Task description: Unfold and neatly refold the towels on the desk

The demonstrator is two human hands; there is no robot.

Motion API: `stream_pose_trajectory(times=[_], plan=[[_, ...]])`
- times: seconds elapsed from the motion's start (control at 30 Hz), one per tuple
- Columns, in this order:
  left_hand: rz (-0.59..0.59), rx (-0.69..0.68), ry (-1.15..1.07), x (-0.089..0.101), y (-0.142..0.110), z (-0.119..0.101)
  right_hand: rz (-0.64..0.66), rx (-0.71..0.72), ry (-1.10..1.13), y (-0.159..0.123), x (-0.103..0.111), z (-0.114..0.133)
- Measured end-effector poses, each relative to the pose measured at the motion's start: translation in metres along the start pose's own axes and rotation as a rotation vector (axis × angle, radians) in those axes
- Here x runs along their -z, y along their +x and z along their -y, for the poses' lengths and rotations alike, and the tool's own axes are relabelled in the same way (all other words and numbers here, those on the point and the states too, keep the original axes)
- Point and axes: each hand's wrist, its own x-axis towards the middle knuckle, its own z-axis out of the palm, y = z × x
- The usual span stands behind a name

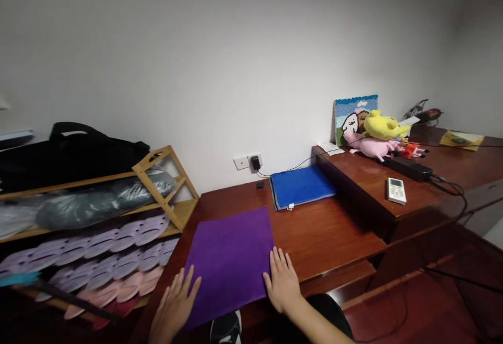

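A purple cloth (230, 260) lies flat on the reddish wooden desk (314, 234), reaching the desk's front edge. My left hand (175, 304) rests open at the cloth's left edge, fingers stretched out and touching it. My right hand (281, 278) lies flat and open at the cloth's right edge, its fingertips on the wood beside the cloth. Neither hand holds anything. Farther back, a folded blue cloth (301, 185) sits near the wall.
A wooden shoe rack (173, 197) with several pale slippers and a black bag (70, 155) stands left. A raised desk section (377, 192) on the right carries plush toys (379, 134), a white remote (396, 190), a black power strip (408, 168) and cables.
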Motion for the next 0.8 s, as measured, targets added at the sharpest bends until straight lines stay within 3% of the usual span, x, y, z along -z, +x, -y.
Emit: stream_pose_trajectory(times=[0.13,0.27,0.37,0.47,0.57,0.8], plan=[[-0.144,0.078,-0.014,0.015,0.004,-0.018,0.031,0.02,-0.044,-0.008,-0.005,-0.003],[-0.288,-0.097,-0.05,0.045,0.012,-0.086,0.017,0.049,-0.073,-0.008,-0.006,-0.005],[-0.241,-0.334,-0.214,0.054,0.011,-0.149,0.017,0.065,-0.105,-0.011,-0.006,-0.004],[-0.142,-0.445,-0.282,0.045,0.002,-0.178,0.03,0.061,-0.157,-0.014,-0.006,-0.002],[-0.12,-0.37,-0.301,0.032,-0.011,-0.156,0.022,0.061,-0.19,-0.014,-0.008,-0.001],[-0.029,-0.219,-0.281,0.027,-0.027,-0.038,0.035,0.036,-0.252,-0.016,-0.011,0.0]])
